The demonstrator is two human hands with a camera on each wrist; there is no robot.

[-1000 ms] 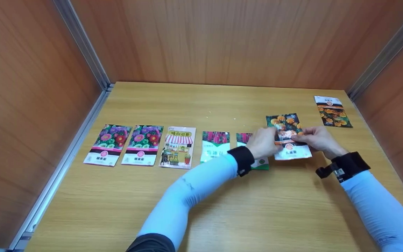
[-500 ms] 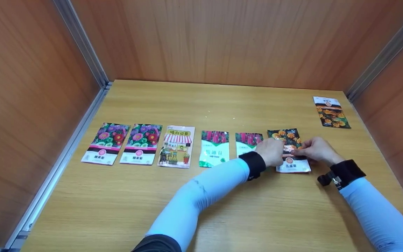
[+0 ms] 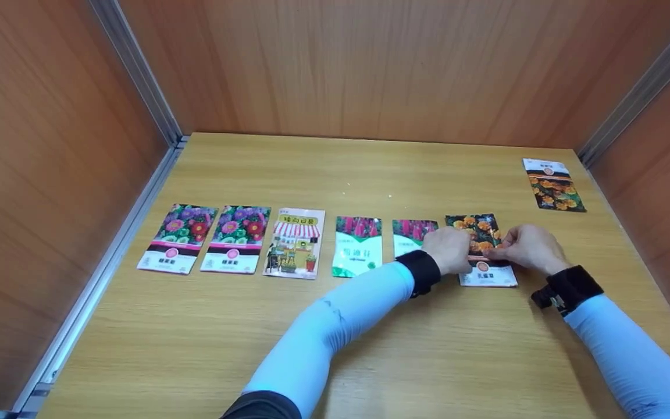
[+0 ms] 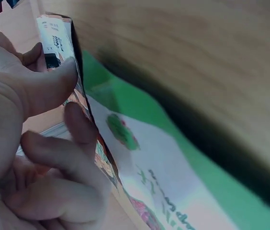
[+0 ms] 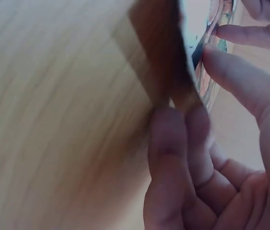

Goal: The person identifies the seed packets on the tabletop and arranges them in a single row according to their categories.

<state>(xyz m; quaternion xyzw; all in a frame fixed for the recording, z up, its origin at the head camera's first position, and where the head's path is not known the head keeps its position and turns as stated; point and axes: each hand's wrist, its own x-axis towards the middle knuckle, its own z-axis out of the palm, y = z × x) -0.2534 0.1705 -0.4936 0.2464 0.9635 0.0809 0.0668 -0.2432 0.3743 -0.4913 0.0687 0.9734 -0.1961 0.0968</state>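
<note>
A seed packet with orange marigolds and a white lower band (image 3: 488, 276) lies at the right end of a row in the head view. My left hand (image 3: 447, 250) pinches its left edge. From the other side, my right hand (image 3: 531, 249) holds the right edge, thumb on top and curled fingertips by the edge in the right wrist view. Just left of it is a green-and-white packet (image 3: 409, 230) with pink flowers, partly covered by my left hand. Its green end (image 4: 125, 91) sits right beside the marigold packet in the left wrist view.
Farther left in the row lie another green-and-white packet (image 3: 357, 250), a striped-awning packet (image 3: 294, 244) and two pink-flower packets (image 3: 235, 238). A second orange-flower packet (image 3: 555, 185) lies at the back right. Small white specks dot the table (image 3: 312, 349). Wooden panels (image 3: 370, 70) enclose it.
The marigold packet has come down toward me, from held up and tilted to lying in line with the row. Both hands moved with it; over the last half second they barely shift.
</note>
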